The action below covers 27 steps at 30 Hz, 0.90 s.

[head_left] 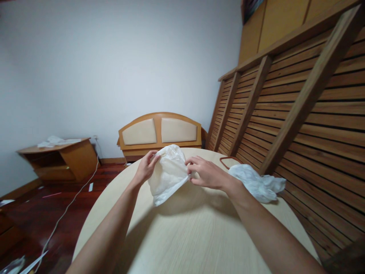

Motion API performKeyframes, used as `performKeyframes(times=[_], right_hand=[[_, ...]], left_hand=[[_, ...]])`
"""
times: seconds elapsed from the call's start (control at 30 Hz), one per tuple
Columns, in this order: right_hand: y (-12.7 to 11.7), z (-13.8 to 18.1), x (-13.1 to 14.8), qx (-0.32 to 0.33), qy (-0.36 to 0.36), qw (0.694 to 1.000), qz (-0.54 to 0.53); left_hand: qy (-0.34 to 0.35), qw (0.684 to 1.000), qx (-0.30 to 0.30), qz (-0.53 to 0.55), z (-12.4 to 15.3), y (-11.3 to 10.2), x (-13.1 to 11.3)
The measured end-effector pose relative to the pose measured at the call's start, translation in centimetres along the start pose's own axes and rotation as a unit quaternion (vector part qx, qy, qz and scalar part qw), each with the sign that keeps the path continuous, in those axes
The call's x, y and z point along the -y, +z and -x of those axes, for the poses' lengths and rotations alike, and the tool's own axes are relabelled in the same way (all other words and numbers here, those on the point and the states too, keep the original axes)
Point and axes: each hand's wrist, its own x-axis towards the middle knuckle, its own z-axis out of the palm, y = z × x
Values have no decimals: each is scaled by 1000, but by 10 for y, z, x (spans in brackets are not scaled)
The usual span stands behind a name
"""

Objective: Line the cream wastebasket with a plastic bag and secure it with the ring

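Both my hands hold a crumpled white plastic bag (168,173) just above a round pale wooden table (185,236). My left hand (146,165) pinches the bag's left upper edge with closed fingers. My right hand (207,173) grips its right edge, fingers pressed together. The bag's lower part hangs down toward the tabletop.
A second white plastic bag (256,182) lies on the table to the right, beside a reddish-brown loop (228,160). Slatted wooden bed frames (299,114) lean at the right. A headboard (159,133) stands against the far wall, a low wooden cabinet (62,158) at left, and a cable (65,211) crosses the floor.
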Motion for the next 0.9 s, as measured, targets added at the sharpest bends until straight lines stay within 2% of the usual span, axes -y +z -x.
performKeyframes(times=[0.27,0.57,0.7,0.8,0.9], right_hand=[[-6,2,-2,-12,-24,999,-28],[-18,5,3,35,7,989,-141],[-18,6,1,41,27,986,-159],[-17,4,0,23,21,991,-131],[-16,2,-2,-46,-6,996,-82]], left_hand=[[-9,1000,-9,25,-4,-3,4],[-21,998,2,60,-3,-10,2],[-22,998,-4,53,-4,-11,3],[-29,998,-5,54,-4,-10,3],[-43,997,-15,59,-4,-9,4]])
